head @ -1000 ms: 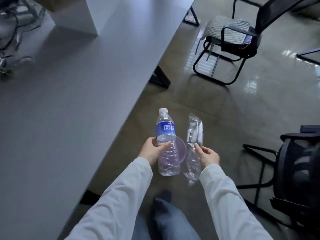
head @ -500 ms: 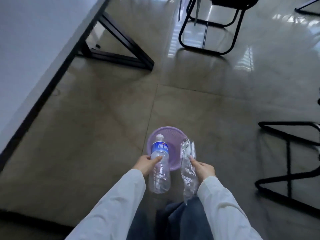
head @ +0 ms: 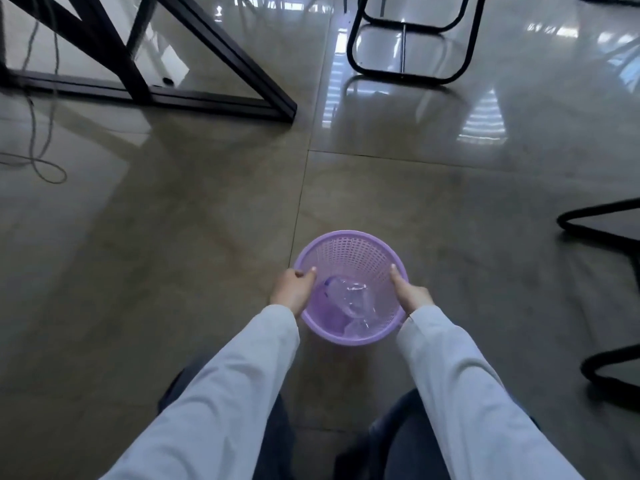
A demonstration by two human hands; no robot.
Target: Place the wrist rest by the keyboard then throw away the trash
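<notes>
A round purple mesh wastebasket stands on the tiled floor just in front of my knees. Inside it lies a clear plastic water bottle with a blue label, tipped on its side. A crumpled clear plastic wrapper lies below the bottle, near the basket's closest wall. My left hand hovers at the left rim, thumb and forefinger apart, holding nothing. At the right rim, my right hand is empty too, its thumb pointing forward. The wrist rest and keyboard are out of view.
Black desk legs cross the floor at the upper left, with a loose grey cable beside them. A black chair base stands at the top centre, another chair base at the right edge. The floor is glossy tile.
Both hands have let go: the bottle and the wrapper now lie in the basket. My view has dropped closer to the floor, and the desk top has left the view.
</notes>
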